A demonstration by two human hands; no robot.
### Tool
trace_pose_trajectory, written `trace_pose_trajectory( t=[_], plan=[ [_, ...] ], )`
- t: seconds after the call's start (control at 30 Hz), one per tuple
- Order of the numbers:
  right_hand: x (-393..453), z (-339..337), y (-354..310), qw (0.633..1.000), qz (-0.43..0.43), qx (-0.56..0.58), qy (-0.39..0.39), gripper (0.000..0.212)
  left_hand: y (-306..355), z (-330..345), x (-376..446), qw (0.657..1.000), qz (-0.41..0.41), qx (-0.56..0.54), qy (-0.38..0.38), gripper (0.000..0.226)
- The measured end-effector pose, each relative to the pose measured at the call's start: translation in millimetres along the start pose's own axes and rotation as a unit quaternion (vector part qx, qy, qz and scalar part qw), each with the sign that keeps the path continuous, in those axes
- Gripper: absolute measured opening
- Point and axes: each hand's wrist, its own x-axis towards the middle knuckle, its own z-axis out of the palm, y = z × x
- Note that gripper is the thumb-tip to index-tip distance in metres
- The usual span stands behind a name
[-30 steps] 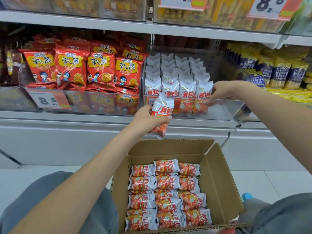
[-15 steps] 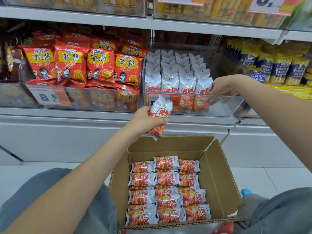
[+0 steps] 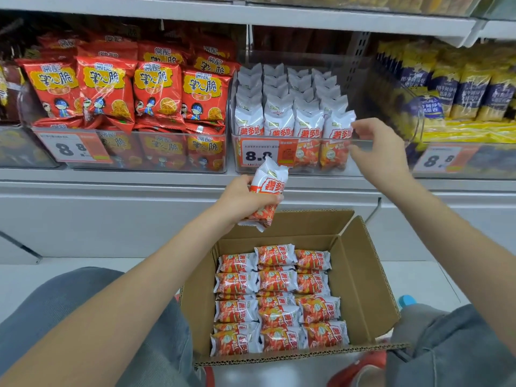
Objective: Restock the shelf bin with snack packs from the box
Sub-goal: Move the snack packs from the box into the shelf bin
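one snack pack (image 3: 268, 188) in left hand (image 3: 245, 198) above box (image 3: 360, 277)

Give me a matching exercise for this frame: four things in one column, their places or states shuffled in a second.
Things:
1. left hand
2. right hand
3. cardboard box
4. clear bin

Places or states:
A. on the shelf, white packs standing upright in rows
B. open at the bin's front right corner
C. on the floor, flaps open, packs lying flat
D. gripping one snack pack below the shelf edge

Pairs: 1-D, 2-B, 3-C, 4-A
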Motion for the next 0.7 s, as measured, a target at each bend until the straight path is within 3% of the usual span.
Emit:
trace_pose_trajectory(
  t=[0.07,0.13,0.3,0.4,0.5,0.57,0.63,0.7],
  plan=[
    [-29.5,15.2,6.6,0.997,-0.068,-0.012,0.035,0.030,-4.4,4.8,-4.3,1.000,-0.008,0.002,-0.008,0.047],
    [-57.6,36.4,17.5,0.995,-0.101,0.007,0.016,0.026,-10.7,8.0,-7.0,1.000,-0.017,0.007,-0.017,0.046],
    [-108.7,117.2,76.8,0.973,-0.051,-0.057,-0.220,0.025,-22.9,7.0,-9.8,0.999,-0.033,0.015,-0.012,0.048],
    [-131.2,158.2,110.7,0.949,0.017,-0.077,-0.306,0.028,-23.2,6.4,-8.1,0.999,-0.038,0.001,-0.003,0.048],
    [-142.9,192.1,127.2,0.935,0.152,-0.040,-0.317,0.035,-22.6,5.3,-3.4,0.999,-0.048,-0.012,0.001,0.048],
    [-141.0,206.8,123.7,0.901,0.331,0.068,-0.272,0.039,-21.6,2.4,1.3,0.998,-0.057,-0.021,0.009,0.045],
    [-136.4,219.9,119.6,0.796,0.531,0.184,-0.227,0.044,-19.9,-2.0,6.2,0.997,-0.065,-0.031,0.014,0.042],
    [-133.9,235.0,120.8,0.720,0.609,0.246,-0.224,0.063,-18.9,-5.8,11.5,0.996,-0.071,-0.058,0.018,0.038]
  ],
)
